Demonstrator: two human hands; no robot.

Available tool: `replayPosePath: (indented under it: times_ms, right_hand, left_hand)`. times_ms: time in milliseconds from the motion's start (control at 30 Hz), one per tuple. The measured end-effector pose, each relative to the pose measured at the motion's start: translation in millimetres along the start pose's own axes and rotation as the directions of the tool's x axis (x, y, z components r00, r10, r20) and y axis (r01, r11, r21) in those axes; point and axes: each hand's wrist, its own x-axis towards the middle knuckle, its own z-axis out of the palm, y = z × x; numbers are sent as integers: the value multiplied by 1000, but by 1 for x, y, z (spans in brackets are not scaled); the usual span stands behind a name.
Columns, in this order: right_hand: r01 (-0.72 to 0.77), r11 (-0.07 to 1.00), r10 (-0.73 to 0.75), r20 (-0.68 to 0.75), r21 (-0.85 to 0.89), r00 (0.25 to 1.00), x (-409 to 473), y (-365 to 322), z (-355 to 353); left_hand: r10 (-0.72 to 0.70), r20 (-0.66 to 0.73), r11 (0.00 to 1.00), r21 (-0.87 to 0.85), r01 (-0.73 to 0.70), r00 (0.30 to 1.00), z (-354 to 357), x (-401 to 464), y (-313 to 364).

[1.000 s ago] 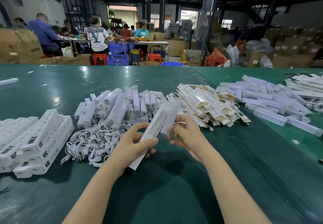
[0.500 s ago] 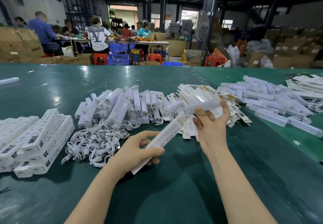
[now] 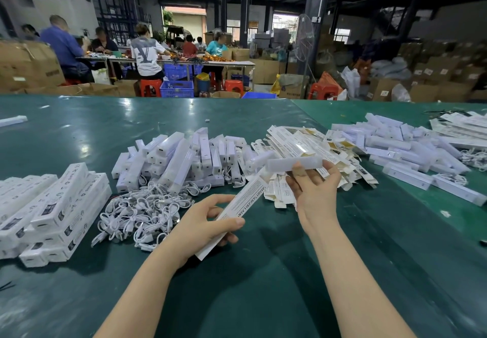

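My left hand [image 3: 204, 225] grips a long white printed carton [image 3: 243, 202] near its lower end, tilted up to the right above the green table [image 3: 263, 298]. My right hand [image 3: 315, 194] holds a white lamp bar [image 3: 293, 165] level in its fingertips, just past the carton's upper end. Behind the hands lie a heap of bare lamp bars [image 3: 181, 158], a tangle of white cables [image 3: 142, 213] and a pile of flat unfolded cartons [image 3: 308, 147].
Filled cartons [image 3: 55, 206] are stacked at the left. More lamp bars [image 3: 411, 153] and flat cartons [image 3: 463, 124] lie at the right. Beyond the table, people sit at a far workbench [image 3: 184, 62] among cardboard boxes, blue crates and red stools.
My right hand left the carton, reached back to the heap and now holds a lamp bar level. My left hand lowered slightly with the carton.
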Motion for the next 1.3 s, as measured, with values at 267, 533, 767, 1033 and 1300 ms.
replayPosePath:
  times_ms: [267,533,767,1033,1300]
  right_hand:
    - [49,969,-29,85,-244,996,2,2,-4]
    - [63,939,3,192,-338,981,4,-3,-7]
    - [217,676,110,388,-704,915,-14,16,7]
    - [108,819,57,266,-564,962,-19,19,15]
    - [-26,820,337,446,-571,829,-37,27,26]
  left_hand:
    - [-11,-12,1000,5,11,1000,1,0,0]
    - [5,46,999,33,-7,999,2,0,-1]
    - [-3,-11,999,35,3,1000,5,2,-2]
    - [-4,-14,999,-40,4,1000,14,1,3]
    - [-41,25,992,-119,44,999,27,1,2]
